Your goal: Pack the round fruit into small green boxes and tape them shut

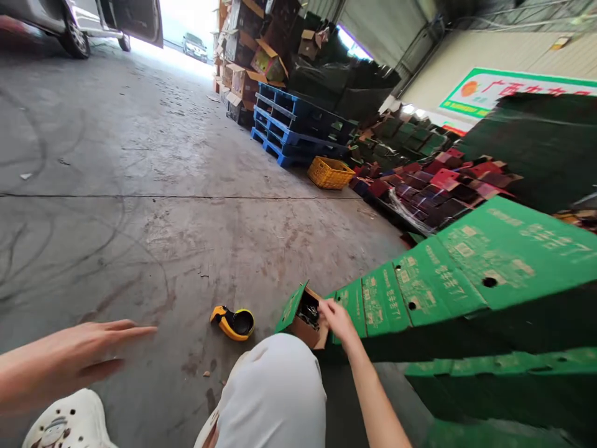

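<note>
My left hand (88, 354) is held over the floor at the lower left, fingers stretched out and slightly blurred, with nothing in it. At the mouth of a small green cardboard box (305, 336) is my right hand (336, 318). Its fingers are bent together at the box's right edge, and what they pinch is hidden. The box stands upright with its top open, and dark, shiny small items (308, 310) show inside. On the floor left of the box lies a yellow and black tape dispenser (233, 322), apart from both hands.
Green printed cartons (396, 292) line up to the right, touching the small box. Farther back are a yellow crate (330, 173), blue pallets (284, 124) and stacked red boxes (443, 180). My knee (280, 386) rises before the box. A vehicle (69, 25) stands far left.
</note>
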### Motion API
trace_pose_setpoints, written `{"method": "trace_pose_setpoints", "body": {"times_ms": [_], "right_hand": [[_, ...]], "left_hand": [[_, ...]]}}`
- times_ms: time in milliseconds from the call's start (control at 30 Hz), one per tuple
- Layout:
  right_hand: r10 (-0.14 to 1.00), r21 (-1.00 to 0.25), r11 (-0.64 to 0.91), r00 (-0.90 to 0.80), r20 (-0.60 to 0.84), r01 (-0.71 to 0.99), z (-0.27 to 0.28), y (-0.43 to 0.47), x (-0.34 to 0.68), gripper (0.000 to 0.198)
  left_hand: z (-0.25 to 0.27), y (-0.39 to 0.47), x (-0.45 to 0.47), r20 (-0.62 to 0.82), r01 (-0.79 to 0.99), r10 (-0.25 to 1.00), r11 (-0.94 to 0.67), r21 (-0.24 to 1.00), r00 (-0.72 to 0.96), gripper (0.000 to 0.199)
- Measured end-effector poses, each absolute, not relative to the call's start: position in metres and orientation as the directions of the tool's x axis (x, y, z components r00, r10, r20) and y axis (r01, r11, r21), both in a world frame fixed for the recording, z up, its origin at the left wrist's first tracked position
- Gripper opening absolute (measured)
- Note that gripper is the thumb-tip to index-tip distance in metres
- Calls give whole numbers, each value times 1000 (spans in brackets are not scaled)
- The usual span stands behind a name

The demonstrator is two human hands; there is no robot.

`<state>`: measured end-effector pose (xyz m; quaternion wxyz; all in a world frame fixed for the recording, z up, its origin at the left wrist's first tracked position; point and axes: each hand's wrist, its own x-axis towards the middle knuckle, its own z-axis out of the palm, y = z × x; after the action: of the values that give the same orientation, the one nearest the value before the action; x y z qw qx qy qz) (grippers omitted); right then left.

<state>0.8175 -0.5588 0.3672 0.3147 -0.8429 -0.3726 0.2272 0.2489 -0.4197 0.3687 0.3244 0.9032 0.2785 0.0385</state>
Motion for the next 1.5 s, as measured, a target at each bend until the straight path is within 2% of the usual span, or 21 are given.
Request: {"method": "trace_pose_setpoints", "body": {"times_ms": [67, 100, 200, 267, 333, 400, 500, 633, 767, 833, 967, 1033, 1133, 1233, 1267, 1333, 1433, 1500], "right_hand": [[700, -695, -621, 655, -284, 362, 315, -605, 828, 40], [674, -687, -648, 667, -316, 329, 293, -623, 830, 38], [563, -608, -738, 763, -316, 293, 257, -654, 831, 39], [498, -510, -799, 826, -264, 319, 253, -660, 834, 42], [472, -408, -847, 835, -282, 341, 254, -658, 841, 44], [482, -370, -863, 779, -401, 344, 252, -651, 848, 47], [488, -392, -867, 690, -534, 308, 242, -633, 850, 49], [519, -360, -852, 700, -491, 379, 243, -601, 844, 56], [603, -347, -797, 675, -425, 493, 283, -556, 845, 59], [650, -340, -760, 641, -408, 554, 313, -527, 841, 60], [792, -398, -605, 473, -385, 689, 373, -471, 805, 59], [868, -465, -488, 357, -344, 739, 393, -452, 774, 58], [952, -607, -294, 173, -252, 738, 400, -432, 723, 56], [979, -668, -177, 57, -198, 723, 373, -414, 672, 50], [983, -653, -133, 15, -183, 746, 358, -409, 655, 48], [981, -538, -37, -71, -179, 842, 326, -401, 621, 44], [952, -340, 66, -161, -261, 938, 281, -402, 580, 36], [924, -246, 145, -220, -314, 958, 262, -409, 565, 30]], "left_hand": [[367, -404, 304, -336, 578, 471, -641, 504, 816, 60], [365, -401, 333, -384, 585, 444, -658, 475, 810, 62], [351, -404, 409, -406, 544, 381, -708, 450, 831, 64], [339, -410, 439, -386, 488, 328, -742, 459, 862, 65], [327, -415, 454, -352, 434, 285, -761, 483, 891, 64], [318, -415, 457, -326, 404, 264, -761, 508, 908, 56], [315, -405, 453, -367, 428, 267, -764, 484, 891, 27], [335, -379, 436, -428, 507, 341, -776, 374, 837, 20], [360, -356, 407, -426, 598, 467, -759, 257, 775, 13], [363, -348, 392, -401, 635, 520, -732, 246, 754, 13], [355, -335, 375, -334, 719, 637, -624, 307, 695, 23], [352, -325, 371, -365, 728, 632, -627, 278, 684, 25], [356, -305, 361, -457, 707, 575, -681, 192, 679, 21], [369, -284, 339, -492, 747, 611, -652, 131, 620, 19], [374, -278, 329, -501, 768, 625, -625, 137, 598, 17], [383, -270, 309, -535, 806, 627, -557, 200, 566, 16], [388, -264, 285, -588, 846, 612, -440, 303, 529, 21], [383, -265, 276, -605, 868, 624, -394, 303, 494, 29]]}}
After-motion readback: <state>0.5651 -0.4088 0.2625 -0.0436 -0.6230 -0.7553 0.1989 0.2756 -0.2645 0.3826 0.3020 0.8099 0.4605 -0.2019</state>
